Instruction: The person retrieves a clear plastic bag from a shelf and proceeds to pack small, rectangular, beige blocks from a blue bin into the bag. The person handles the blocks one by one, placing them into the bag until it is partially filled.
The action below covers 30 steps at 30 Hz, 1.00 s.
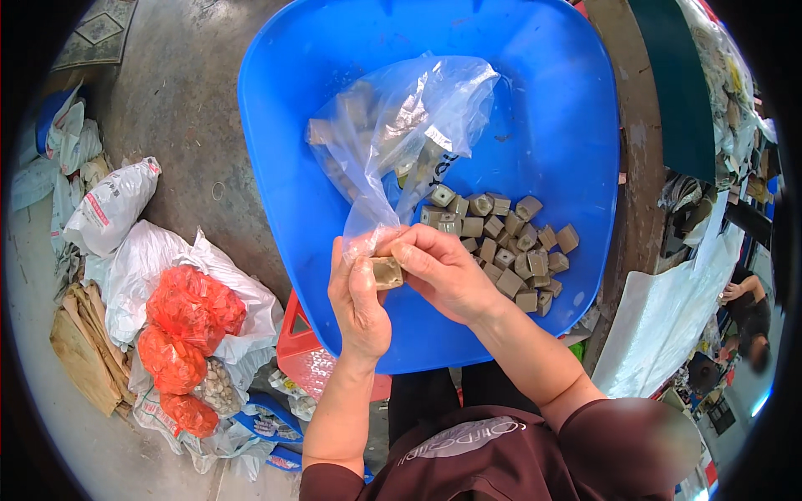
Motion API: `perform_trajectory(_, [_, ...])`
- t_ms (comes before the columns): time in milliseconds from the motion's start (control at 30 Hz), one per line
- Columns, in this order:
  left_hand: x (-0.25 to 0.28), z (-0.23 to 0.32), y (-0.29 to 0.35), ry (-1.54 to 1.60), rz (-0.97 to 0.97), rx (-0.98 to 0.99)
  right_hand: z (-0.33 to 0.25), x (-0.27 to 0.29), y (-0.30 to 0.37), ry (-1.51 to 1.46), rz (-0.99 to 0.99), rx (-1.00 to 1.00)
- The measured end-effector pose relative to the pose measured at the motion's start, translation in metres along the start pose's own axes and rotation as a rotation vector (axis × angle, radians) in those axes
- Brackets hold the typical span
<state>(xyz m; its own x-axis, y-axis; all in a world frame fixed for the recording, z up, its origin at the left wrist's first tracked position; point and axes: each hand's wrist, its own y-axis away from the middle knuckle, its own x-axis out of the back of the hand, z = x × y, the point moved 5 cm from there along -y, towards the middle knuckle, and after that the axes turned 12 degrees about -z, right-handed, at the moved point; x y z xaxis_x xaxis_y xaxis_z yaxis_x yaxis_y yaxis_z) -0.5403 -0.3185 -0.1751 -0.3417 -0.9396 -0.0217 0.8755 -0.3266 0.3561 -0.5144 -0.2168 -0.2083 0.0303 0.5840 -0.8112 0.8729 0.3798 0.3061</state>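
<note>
My left hand [357, 305] is closed round a small olive-brown block [387, 273], with the thumb along its left side. The gathered end of a clear plastic bag [368, 224] runs down to the fingers of both hands. Close against the block, my right hand [447, 274] pinches at the bag's end; its exact fingertip contact is partly hidden. The bag spreads over the far part of a large blue tub [551, 92], with more blocks dimly seen through its film. Several loose blocks [505, 250] lie heaped in the tub, right of my hands.
Left of the tub, orange-red bags [188, 313] rest on white sacks [129, 275] beside flattened cardboard [88, 351]. A red plastic stool [311, 355] stands by the tub's near left edge. At the far right, another person [749, 313] is partly visible among cluttered materials.
</note>
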Motion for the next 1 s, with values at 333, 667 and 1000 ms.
perform_trajectory(333, [0.001, -0.01, -0.001, -0.018, -0.03, 0.049, -0.001, -0.001, 0.001, 0.282, 0.073, -0.053])
perform_trajectory(667, [0.026, 0.016, 0.002, 0.027, -0.007, -0.019, -0.001, 0.03, -0.055, 0.19, 0.216, 0.004])
perform_trajectory(1000, [0.023, 0.034, -0.001, 0.368, -0.092, -0.05, -0.04, 0.103, 0.027, 1.508, 0.414, 0.118])
